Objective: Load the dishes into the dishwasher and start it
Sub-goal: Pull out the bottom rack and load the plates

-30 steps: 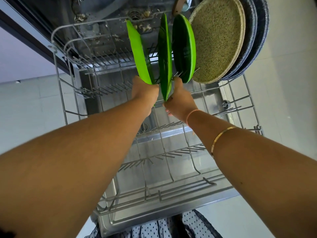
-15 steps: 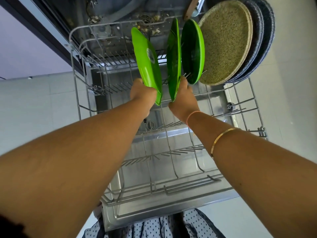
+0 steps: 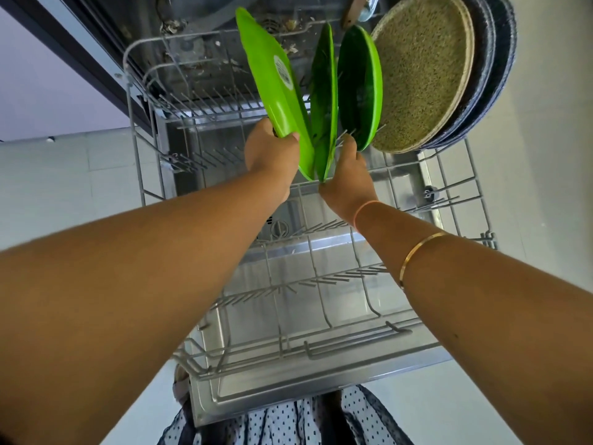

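The left hand (image 3: 272, 155), gripping a green plate (image 3: 272, 81) by its lower edge, had tilted it further left above the rack (image 3: 356, 340). The right hand (image 3: 348, 184) pinched the next plate (image 3: 324, 101) upright beside it, so seating both seemed near.

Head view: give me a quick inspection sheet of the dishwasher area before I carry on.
Surface: rack pulled out.
Job's things: stickered plate tilted; middle plate and third plate upright; speckled plate and dark plates next in the row.
Clutter: scraps in the tub.
Hands: left hand grips the stickered plate; right hand holds the middle plate's lower edge.
Cables: nothing seen.
Surroundings: tiled floor, dotted garment.
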The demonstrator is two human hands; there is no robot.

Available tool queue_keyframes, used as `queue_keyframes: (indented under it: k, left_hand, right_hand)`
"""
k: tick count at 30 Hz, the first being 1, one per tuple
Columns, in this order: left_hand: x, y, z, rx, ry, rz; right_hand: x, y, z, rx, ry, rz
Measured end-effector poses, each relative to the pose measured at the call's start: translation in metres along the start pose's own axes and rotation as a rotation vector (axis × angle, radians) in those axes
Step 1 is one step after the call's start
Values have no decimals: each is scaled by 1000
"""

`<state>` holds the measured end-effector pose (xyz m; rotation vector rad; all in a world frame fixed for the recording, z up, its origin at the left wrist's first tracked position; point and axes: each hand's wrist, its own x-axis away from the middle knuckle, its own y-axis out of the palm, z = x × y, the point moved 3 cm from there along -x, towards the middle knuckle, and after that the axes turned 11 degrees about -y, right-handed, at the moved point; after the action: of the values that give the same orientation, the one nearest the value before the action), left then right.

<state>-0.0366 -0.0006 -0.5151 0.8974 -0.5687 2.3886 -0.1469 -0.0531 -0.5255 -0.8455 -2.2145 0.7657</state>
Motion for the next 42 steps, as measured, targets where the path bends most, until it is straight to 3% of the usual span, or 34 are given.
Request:
queue_keyframes:
  k: [9,16,28,36,42]
  left_hand:
    - [10,11,2,37,58,19]
    - [17,3,-11,-252,307,52]
    - [-8,13,7,-303,97,63]
    - [-32,43,3,-439,-85,-51]
    - [-28,40,-11,-503,-51,-124]
  right_hand:
    - [-4,-6,2,-11,-11,1]
    - [-3,-5,7,-24,-8,-25]
    - [-4,-9,16,-24,17,1]
    - [-9,0,13,-44,-11,7]
    - [-10,2,10,-39,-47,10]
